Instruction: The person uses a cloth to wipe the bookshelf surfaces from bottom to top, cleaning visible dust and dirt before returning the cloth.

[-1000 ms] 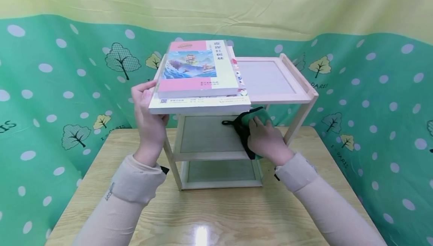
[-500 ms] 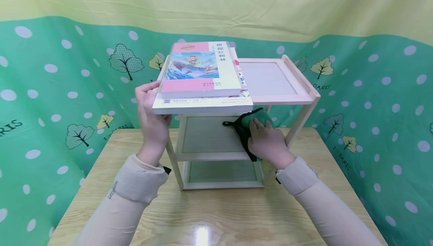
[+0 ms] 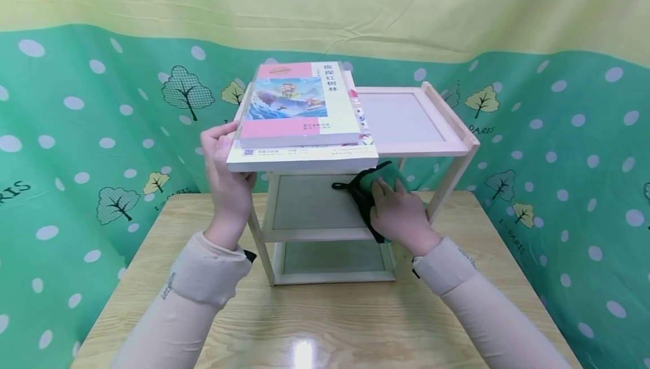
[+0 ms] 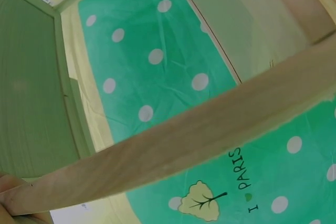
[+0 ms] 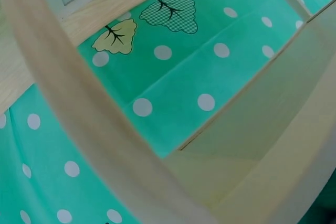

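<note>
A small white wooden shelf rack (image 3: 406, 118) with several tiers stands on the table. At its upper left, my left hand (image 3: 227, 180) grips the rack's corner frame, thumb outside and fingertips curled beneath. The lower left of the left wrist view shows fingers (image 4: 9, 203) around the end of a wooden post. My right hand (image 3: 401, 214) lies on a green cloth (image 3: 388, 172) with black trim and a loop, fingers extended, pressing it on the right of the middle tier (image 3: 315, 202). Its thumb is hidden. The right wrist view shows neither hand nor cloth clearly.
Two stacked books, the upper one (image 3: 289, 98) with a pink and blue cover, lie on the left of the top tier, overhanging its front. A bottom tier (image 3: 330, 257) sits low above the wooden table (image 3: 304, 324). A green dotted curtain (image 3: 66, 149) surrounds the table.
Almost nothing differs. The view shifts slightly, while both hands, the cloth and the books keep their places on the rack.
</note>
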Tool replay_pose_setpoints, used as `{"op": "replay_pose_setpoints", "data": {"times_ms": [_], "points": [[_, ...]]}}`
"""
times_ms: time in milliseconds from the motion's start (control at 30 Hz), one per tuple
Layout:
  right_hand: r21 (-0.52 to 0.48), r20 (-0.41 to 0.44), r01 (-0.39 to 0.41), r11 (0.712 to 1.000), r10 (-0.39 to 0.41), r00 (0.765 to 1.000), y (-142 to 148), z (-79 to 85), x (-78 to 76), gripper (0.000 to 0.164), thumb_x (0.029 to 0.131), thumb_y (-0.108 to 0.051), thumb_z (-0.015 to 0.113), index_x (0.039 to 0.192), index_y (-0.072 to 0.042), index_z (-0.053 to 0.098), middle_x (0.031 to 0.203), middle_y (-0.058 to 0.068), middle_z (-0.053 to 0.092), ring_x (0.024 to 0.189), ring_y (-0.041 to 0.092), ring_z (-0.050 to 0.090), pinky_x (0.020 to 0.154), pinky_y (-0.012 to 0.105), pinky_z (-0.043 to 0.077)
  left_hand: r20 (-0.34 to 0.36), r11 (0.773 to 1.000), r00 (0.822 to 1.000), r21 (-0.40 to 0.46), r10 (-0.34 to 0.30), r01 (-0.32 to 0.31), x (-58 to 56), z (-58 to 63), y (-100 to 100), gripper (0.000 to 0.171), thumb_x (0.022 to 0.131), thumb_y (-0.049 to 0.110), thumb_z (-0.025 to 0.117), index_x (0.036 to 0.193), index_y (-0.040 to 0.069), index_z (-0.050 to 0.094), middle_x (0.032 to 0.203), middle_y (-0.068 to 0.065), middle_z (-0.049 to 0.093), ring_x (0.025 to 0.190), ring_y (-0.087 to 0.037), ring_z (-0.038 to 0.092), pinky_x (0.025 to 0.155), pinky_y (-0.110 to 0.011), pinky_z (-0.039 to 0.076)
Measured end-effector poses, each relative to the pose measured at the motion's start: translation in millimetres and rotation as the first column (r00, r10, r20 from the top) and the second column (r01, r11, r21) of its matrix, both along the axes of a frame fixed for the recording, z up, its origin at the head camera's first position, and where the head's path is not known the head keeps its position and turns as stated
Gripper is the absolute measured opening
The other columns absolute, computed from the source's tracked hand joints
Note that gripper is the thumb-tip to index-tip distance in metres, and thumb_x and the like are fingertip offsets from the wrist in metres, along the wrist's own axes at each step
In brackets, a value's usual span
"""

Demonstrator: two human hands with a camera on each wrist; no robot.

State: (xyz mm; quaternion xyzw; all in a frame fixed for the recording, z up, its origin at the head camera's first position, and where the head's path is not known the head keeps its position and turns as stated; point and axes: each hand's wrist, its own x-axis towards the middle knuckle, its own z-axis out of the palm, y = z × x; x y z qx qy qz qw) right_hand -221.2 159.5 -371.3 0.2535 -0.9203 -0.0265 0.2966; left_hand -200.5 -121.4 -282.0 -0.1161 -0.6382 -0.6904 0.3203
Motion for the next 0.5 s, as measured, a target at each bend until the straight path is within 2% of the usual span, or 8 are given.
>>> {"op": "replay_pose_setpoints", "data": {"times_ms": [100, 500], "points": [[-0.013, -0.012, 0.001, 1.000, -0.001, 1.000, -1.0, -1.4, 0.4, 0.044, 0.089, -0.011, 0.043, 0.123, 0.006, 0.065, 0.120, 0.021, 0.069, 0.099, 0.048, 0.068, 0.036, 0.020, 0.011, -0.009, 1.000, 1.000, 0.008, -0.001, 0.001, -1.0, -1.1, 0.2, 0.030, 0.101, 0.032, 0.027, 0.120, 0.017, 0.045, 0.058, 0.007, 0.051, 0.037, -0.007, 0.023, 0.037, -0.021, 0.020], [-0.073, 0.040, 0.021, 0.997, -0.018, 0.999, -3.7, -3.2, 0.3, 0.044, 0.086, -0.011, 0.050, 0.124, 0.004, 0.065, 0.124, 0.019, 0.067, 0.107, 0.044, 0.067, 0.032, 0.019, 0.015, -0.026, 1.000, 1.000, 0.029, 0.000, 0.000, -3.0, -3.4, 0.8, 0.029, 0.100, 0.033, 0.028, 0.118, 0.021, 0.047, 0.060, 0.007, 0.053, 0.037, -0.007, 0.023, 0.036, -0.021, 0.019]]}}
